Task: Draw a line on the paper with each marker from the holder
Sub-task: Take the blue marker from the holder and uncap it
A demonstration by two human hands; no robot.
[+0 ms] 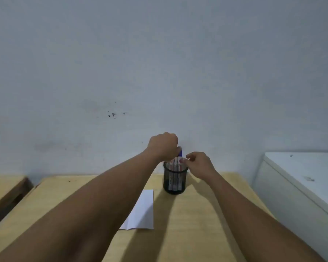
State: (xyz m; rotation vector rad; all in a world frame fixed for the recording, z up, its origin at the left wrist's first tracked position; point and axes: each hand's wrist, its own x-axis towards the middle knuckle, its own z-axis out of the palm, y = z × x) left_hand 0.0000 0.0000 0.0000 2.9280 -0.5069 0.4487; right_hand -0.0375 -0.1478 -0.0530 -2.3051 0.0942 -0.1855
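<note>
Two hands meet above the black mesh holder, which stands upright near the far edge of the wooden desk, close to the wall. Left hand sits over the rim at about 11 o'clock, fingers closed in a pinch on the blue-capped marker, whose cap shows just above the other markers. Whether that marker has cleared the holder or is only partly raised cannot be told; its barrel runs down behind the mesh. Right hand is at the rim's 2 o'clock side, fingers loosely curled, tips touching or almost touching the rim or a marker top; what it grips, if anything, cannot be told.

White paper lies flat on the desk at 7 o'clock from the holder, near it but apart, partly hidden under the left forearm. No drawn line is visible on the exposed part.

Judged step: pulling a marker out for drawing.

Risks from here:
- Holder looks light and tall; a slanted pull could tip it or drag it toward the desk's far edge if the right hand is not steadying it.
- Neighbouring markers could ride up with the pinched one and spill out.
- Left forearm over the paper could shift or crease it.
</note>
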